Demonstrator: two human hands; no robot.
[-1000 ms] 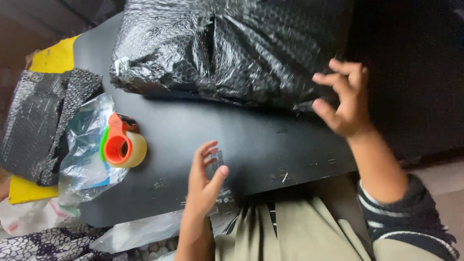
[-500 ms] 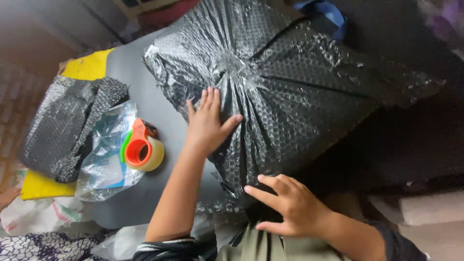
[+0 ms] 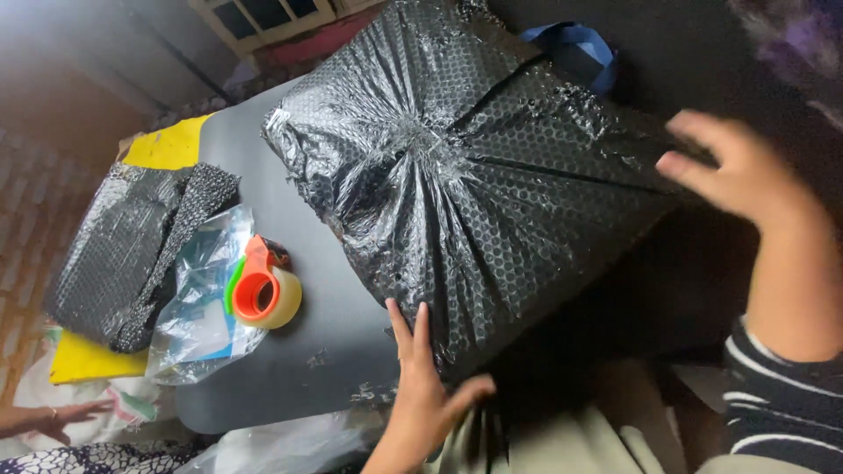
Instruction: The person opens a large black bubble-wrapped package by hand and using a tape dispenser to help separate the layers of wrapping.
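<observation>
- Since half a second ago the left hand (image 3: 426, 399) has slid from the middle of the parcel (image 3: 465, 184) down to its near lower edge, and the right hand (image 3: 742, 171) has swung from the near edge out to the parcel's far right corner.
- The left hand lies flat with fingers spread, fingertips on the parcel's edge and the thumb splayed out to the right; it pinches nothing.
- The right hand is open with fingers fanned and slightly curled, at the right corner of the parcel; the blur keeps me from telling whether it touches the wrap.
- The parcel is a big, puffy, roughly square bundle in black bubble wrap, glossy and dimpled, its folds gathered to a crinkled knot near the middle. It lies on the dark grey table (image 3: 290, 351) and overhangs the near right side.
- A blue strap (image 3: 575, 39) loops out from behind the parcel's far edge.
- To the left sits a tape dispenser (image 3: 263, 290) with orange and green plastic and a pale roll, resting on a crumpled clear plastic bag (image 3: 198, 307).
- Further left lies a folded piece of black bubble wrap (image 3: 123, 254) over a yellow sheet (image 3: 167, 145).
- Another person's hand (image 3: 61, 420) shows at the bottom left, well apart.
</observation>
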